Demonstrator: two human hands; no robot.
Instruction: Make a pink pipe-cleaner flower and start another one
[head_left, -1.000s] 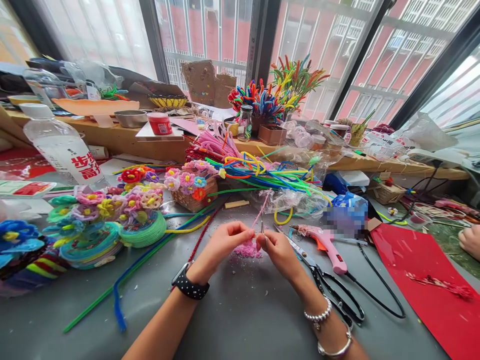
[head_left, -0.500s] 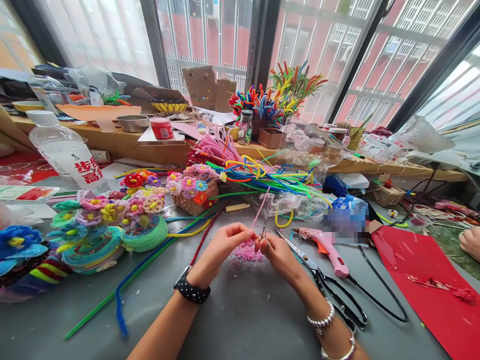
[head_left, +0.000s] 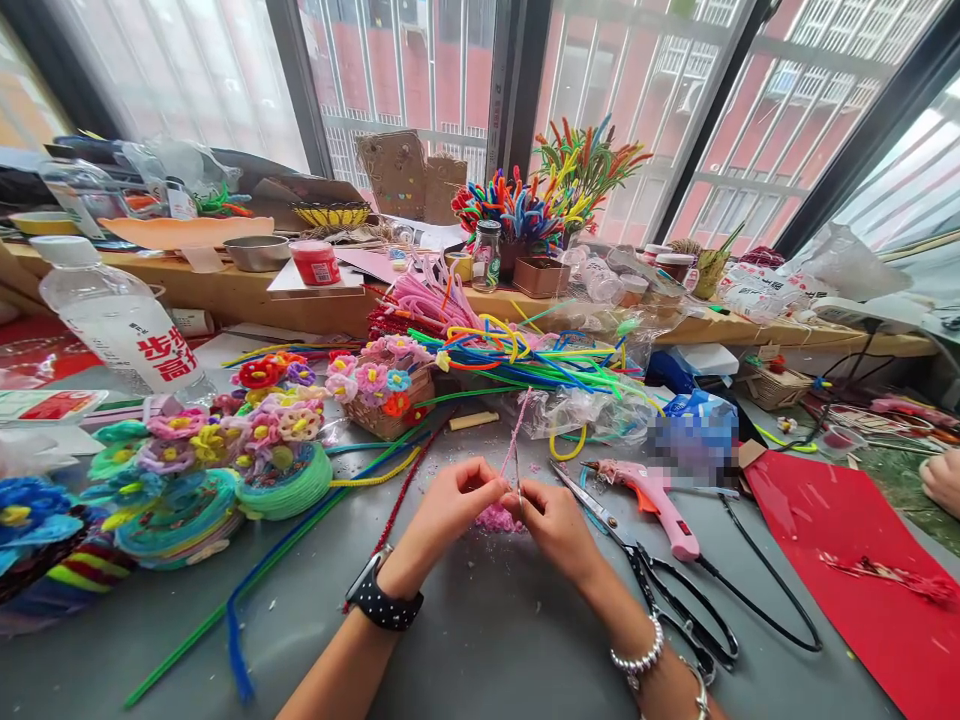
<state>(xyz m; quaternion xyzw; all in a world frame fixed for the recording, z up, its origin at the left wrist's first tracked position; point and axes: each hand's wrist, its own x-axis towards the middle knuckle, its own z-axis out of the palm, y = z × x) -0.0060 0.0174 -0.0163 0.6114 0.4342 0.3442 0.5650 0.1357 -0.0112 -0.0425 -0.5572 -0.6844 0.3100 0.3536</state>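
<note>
Over the grey table my left hand (head_left: 465,502) is closed, thumb and fingers pinching a thin pink pipe cleaner (head_left: 516,430) that stands up at a slant. Close beside it, my right hand (head_left: 553,520) is closed on small scissors (head_left: 517,462), their narrow blades pointing up along the pipe cleaner. Whether the blades touch it I cannot tell. Below the fingertips lies a heap of pink fluff (head_left: 496,518), partly hidden by my hands, with loose bits scattered around.
Large black-handled scissors (head_left: 651,572) and a pink glue gun (head_left: 660,510) lie right, by a red sheet (head_left: 847,560). Pipe-cleaner flower baskets (head_left: 180,510) and a bottle (head_left: 124,325) stand left. Bundled pipe cleaners (head_left: 517,350) lie behind. Another person's hand (head_left: 941,482) shows far right.
My right hand and the small scissors have shifted slightly, the blades now standing closer to the pink pipe cleaner. My left hand keeps its pinch. The whole view has moved a little.
</note>
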